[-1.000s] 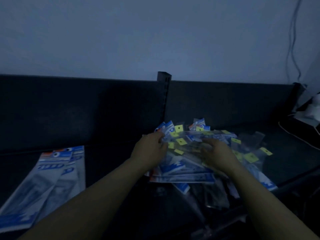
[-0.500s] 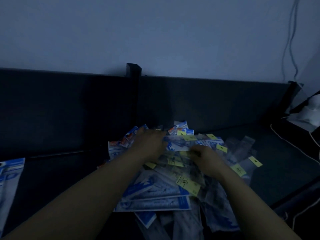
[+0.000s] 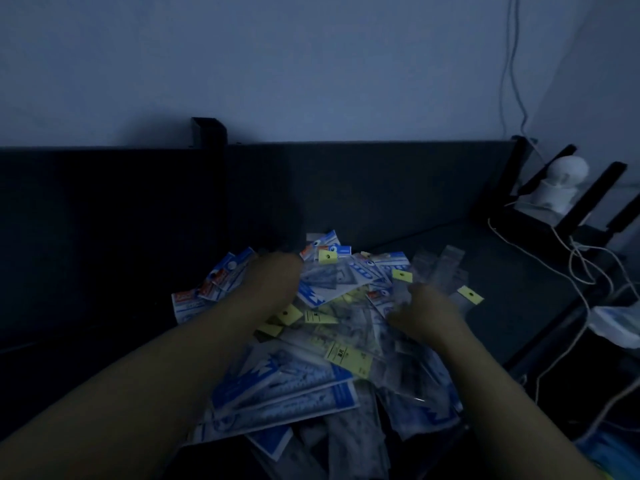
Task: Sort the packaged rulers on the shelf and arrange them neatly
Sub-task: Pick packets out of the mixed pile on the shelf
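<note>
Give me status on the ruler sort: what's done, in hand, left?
Done: nothing sorted shows in this view. In hand: the left hand and right hand are both down in the heap of packaged rulers, but the picture is too dim to tell whether either has a grip on a pack. Left: nearly all of it. The packs lie crisscrossed, overlapping on the dark shelf, yellow tags pointing every way.

The loose heap of clear plastic ruler packets with blue printed cards and yellow tags [image 3: 311, 358] sat on the dark flat shelf [image 3: 502, 289], right up against the dark back panel [image 3: 346, 188]. A black upright post [image 3: 207, 133] stood behind it, a bit to the left. Left hand [image 3: 273, 282] was on the heap's far left, right hand [image 3: 426, 317] on its right. White cables [image 3: 571, 271] trailed off the shelf's right end, near a white rounded gadget [image 3: 561, 181].
</note>
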